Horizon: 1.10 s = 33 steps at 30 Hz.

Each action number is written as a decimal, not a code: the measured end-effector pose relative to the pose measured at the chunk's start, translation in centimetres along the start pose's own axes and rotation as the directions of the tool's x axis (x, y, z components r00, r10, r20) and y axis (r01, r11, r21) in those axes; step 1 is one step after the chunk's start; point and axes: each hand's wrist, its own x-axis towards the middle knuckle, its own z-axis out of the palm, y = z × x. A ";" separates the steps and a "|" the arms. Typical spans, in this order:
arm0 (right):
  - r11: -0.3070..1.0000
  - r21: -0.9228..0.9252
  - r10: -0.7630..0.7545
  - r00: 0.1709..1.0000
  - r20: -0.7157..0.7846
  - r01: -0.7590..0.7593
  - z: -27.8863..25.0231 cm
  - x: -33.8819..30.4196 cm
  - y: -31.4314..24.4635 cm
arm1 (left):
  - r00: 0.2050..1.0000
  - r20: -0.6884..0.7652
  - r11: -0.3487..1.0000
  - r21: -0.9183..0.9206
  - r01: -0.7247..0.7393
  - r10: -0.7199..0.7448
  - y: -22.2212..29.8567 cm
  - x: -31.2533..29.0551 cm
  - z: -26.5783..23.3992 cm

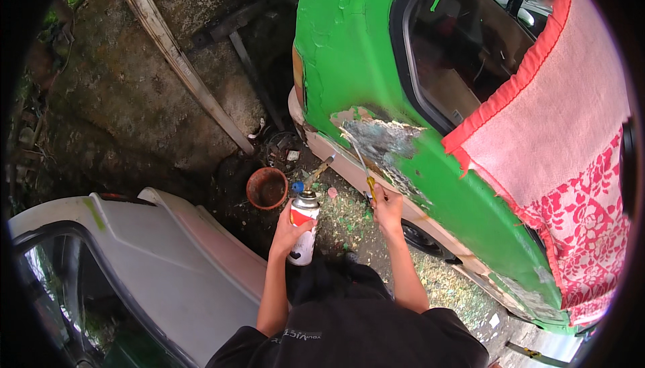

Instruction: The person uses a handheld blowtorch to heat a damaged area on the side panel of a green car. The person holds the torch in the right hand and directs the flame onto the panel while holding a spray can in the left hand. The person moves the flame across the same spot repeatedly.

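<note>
My left hand (285, 231) is wrapped round a white and red gas canister (304, 242). A blow torch head (316, 176) with a blue knob sits on top, its nozzle pointing at the car's lower edge. In my right hand (388, 208) is a screwdriver-like tool (370, 181) with a yellow handle and a long thin shaft. The shaft reaches up to a bare grey patch (383, 141) on the green car (353, 66). Paint around this patch is cracked, peeling and darkened; whether the tip touches it I cannot tell.
Paint flakes (349, 223) litter the ground below. A terracotta pot (267, 188) stands left of the torch. A pale car (195, 260) is close on my left. A pink patterned cloth (537, 126) drapes over the green car. A long beam (181, 59) leans near the stained wall.
</note>
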 end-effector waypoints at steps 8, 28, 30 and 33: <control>0.889 0.362 0.248 0.960 0.133 -0.280 2.0 -1.5 0.3 | 0.997 -0.072 1.000 0.019 0.017 -0.015 -0.8 -1.2 -2.1; 0.998 0.036 -0.058 0.996 -0.073 0.060 4.3 -0.1 2.9 | 0.980 -0.196 0.993 0.101 0.057 -0.037 0.2 -2.2 -3.5; 0.987 -0.060 -0.154 0.981 -0.121 0.147 5.8 0.0 4.4 | 0.983 -0.173 0.997 0.049 0.062 -0.053 0.3 -2.3 -3.0; 0.995 0.079 -0.059 0.993 -0.100 0.067 3.5 -1.0 3.4 | 0.989 -0.149 0.997 0.067 0.024 -0.014 0.2 -2.0 -2.9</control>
